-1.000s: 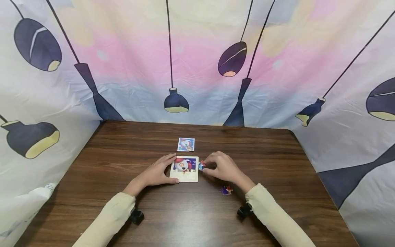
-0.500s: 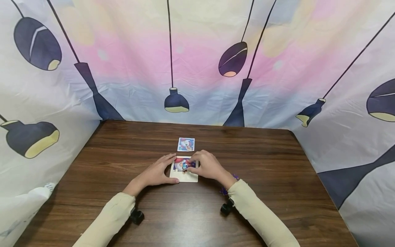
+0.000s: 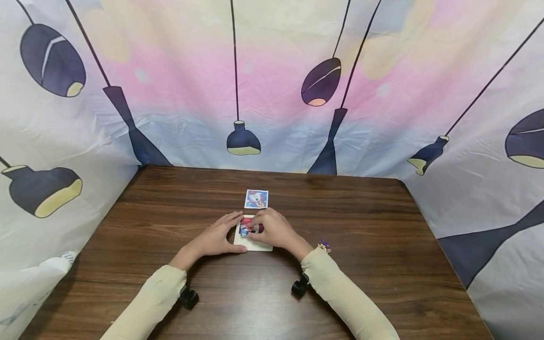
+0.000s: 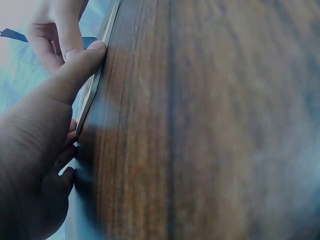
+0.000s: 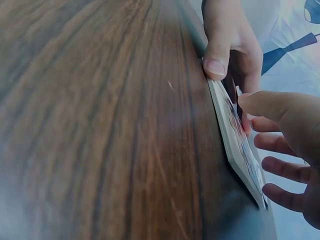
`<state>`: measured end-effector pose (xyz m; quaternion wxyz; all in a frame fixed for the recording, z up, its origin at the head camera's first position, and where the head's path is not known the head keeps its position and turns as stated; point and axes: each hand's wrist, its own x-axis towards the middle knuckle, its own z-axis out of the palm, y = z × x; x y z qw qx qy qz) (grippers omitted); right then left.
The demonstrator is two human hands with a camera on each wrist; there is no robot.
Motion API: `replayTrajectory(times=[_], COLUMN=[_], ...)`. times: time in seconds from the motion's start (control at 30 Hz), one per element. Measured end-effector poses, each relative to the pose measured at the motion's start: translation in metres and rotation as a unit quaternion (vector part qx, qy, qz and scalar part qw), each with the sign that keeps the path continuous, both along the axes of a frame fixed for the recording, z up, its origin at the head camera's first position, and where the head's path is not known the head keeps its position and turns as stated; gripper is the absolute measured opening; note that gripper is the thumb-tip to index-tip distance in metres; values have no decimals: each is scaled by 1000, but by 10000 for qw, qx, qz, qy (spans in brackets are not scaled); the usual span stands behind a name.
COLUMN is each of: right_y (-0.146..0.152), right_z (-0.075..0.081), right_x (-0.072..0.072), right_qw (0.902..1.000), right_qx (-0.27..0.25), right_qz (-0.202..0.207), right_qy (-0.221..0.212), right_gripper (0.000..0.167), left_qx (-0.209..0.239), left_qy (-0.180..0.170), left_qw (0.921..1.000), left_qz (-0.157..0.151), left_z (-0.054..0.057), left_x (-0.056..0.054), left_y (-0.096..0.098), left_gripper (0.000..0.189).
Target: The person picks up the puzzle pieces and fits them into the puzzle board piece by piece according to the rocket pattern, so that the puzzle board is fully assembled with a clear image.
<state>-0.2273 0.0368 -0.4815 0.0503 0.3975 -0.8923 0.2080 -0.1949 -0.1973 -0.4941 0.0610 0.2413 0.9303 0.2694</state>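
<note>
My left hand (image 3: 214,235) holds the left side of a pale-framed jigsaw board (image 3: 260,246), thumb on the near corner and fingers at the far one. Between thumb and fingertips of my right hand (image 3: 277,229) is a jigsaw piece (image 3: 244,231) with blue and red print, over the board's left part. The right wrist view shows that piece (image 5: 238,95) tilted up from the board (image 5: 227,132). The right hand covers much of the board's picture.
A small printed picture card (image 3: 256,199) lies just beyond the board. One loose jigsaw piece (image 3: 324,245) shows beside the right sleeve (image 3: 340,293). All rest on a dark wooden table (image 3: 170,198), with a lamp-patterned cloth (image 3: 191,118) behind it.
My right hand has carried the piece leftward from beside the board to over its left part. The right sleeve now hides one loose piece and uncovers another. The left hand stays still.
</note>
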Motion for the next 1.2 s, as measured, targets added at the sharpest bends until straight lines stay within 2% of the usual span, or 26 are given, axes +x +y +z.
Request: replayTrajectory(times=[0.17,0.4,0.63,1.2], right_y=[-4,-5,-10,-12], right_z=[1,1,-2,0], right_x=[1,0,0,11], right_qw=[9998,9998,9991,9970], right_qx=[129,193,413,705], right_qz=[133,-8,5,175], right_qy=[55,-32,138,280], right_gripper=[18,23,23,23], left_qx=[11,-14,3,-8], left_qy=[32,-13,-20,-11], left_qw=[10000,10000,10000,10000], left_qz=[-2,13,0,-75], left_z=[-1,0,0,-1], left_x=[0,1,1,-1], left_y=[-1,0,0,1], left_gripper=[104,105,105,106])
